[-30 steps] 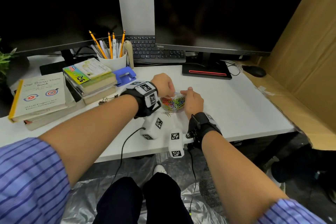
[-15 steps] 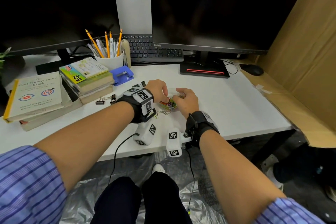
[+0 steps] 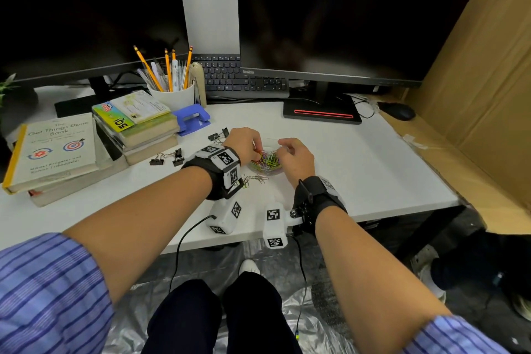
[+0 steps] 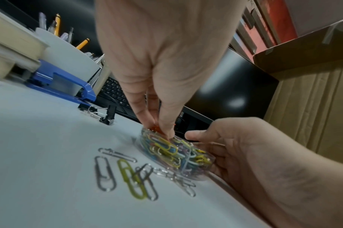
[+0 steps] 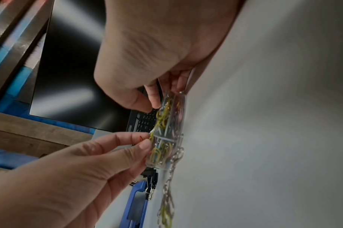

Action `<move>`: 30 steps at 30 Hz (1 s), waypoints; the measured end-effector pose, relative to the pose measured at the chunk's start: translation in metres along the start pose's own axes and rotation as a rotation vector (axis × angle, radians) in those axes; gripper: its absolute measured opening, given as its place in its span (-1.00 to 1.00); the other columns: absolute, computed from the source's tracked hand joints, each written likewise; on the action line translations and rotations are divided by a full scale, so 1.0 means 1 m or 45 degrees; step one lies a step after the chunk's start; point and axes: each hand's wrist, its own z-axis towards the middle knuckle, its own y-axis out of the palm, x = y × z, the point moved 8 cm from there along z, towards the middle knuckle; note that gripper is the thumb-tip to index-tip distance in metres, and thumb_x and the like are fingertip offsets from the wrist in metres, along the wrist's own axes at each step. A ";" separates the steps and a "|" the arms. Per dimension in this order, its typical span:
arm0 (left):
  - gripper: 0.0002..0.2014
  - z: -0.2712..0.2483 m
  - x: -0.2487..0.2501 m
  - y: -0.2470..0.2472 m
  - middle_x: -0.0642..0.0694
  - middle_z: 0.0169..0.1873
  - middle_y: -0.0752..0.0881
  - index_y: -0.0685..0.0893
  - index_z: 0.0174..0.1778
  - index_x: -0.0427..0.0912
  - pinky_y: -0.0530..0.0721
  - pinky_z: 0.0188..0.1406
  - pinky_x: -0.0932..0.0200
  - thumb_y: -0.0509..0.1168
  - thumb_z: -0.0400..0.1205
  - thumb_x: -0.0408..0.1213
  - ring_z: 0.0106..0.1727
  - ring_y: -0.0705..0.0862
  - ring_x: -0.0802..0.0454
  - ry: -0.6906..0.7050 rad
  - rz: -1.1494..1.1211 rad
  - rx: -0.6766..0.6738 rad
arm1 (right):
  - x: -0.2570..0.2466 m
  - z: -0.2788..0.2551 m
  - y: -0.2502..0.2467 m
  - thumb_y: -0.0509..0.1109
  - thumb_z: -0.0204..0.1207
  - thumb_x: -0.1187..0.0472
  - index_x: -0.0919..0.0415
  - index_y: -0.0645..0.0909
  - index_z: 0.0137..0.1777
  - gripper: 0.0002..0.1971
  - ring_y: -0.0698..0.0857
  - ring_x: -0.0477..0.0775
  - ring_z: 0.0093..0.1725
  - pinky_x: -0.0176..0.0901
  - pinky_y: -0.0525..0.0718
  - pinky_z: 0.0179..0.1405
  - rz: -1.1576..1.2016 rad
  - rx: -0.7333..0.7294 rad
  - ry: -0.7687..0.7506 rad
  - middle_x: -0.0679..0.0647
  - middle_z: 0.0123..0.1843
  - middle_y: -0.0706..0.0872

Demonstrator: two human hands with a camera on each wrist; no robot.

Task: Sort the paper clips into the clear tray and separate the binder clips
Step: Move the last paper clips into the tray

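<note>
Both hands now closer; left hand [image 4: 162,86] pinches red clip [image 4: 154,128] over tray [image 4: 203,174], right hand [image 4: 242,148] gripping rim; release low.

Book [image 3: 54,149], near left on the desk: cover title "The Get Things Done Book". Monitor [image 3: 330,75], far centre: lower bezel marked "ThinkVision". Top book of the stack [image 3: 132,113], right of the first: large mark on its cover, too unclear to read.

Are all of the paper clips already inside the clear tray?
No: in the left wrist view several loose paper clips lie on the desk beside the clear tray.
</note>
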 end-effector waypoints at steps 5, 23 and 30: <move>-0.78 -0.001 -0.004 -0.001 -0.25 0.09 0.75 0.75 0.07 -0.32 0.58 0.12 0.18 0.44 0.52 -0.37 0.15 0.69 -0.15 0.023 -0.071 0.022 | -0.003 -0.002 0.007 0.45 0.40 0.23 0.15 0.54 0.35 -0.53 0.56 0.05 0.37 -0.18 0.50 0.26 -0.055 -0.091 -0.045 0.10 0.36 0.61; -0.57 -0.002 -0.001 0.014 -0.22 0.27 0.51 0.64 0.20 -0.08 0.46 0.38 -0.01 0.52 0.44 -0.13 0.36 0.44 -0.21 0.012 0.029 -0.030 | -0.002 0.001 -0.008 0.14 0.56 0.32 0.27 0.69 -0.01 -0.74 0.59 0.04 0.03 -0.13 0.54 0.08 0.041 0.097 0.011 0.09 0.03 0.71; -0.57 0.003 0.001 0.017 -0.21 0.29 0.50 0.60 0.25 -0.12 0.48 0.38 -0.04 0.48 0.49 -0.12 0.38 0.43 -0.20 -0.041 0.008 0.000 | -0.003 0.001 -0.009 0.11 0.55 0.36 0.25 0.68 -0.04 -0.72 0.57 0.03 0.00 -0.22 0.47 -0.08 0.010 0.094 -0.022 0.02 -0.04 0.67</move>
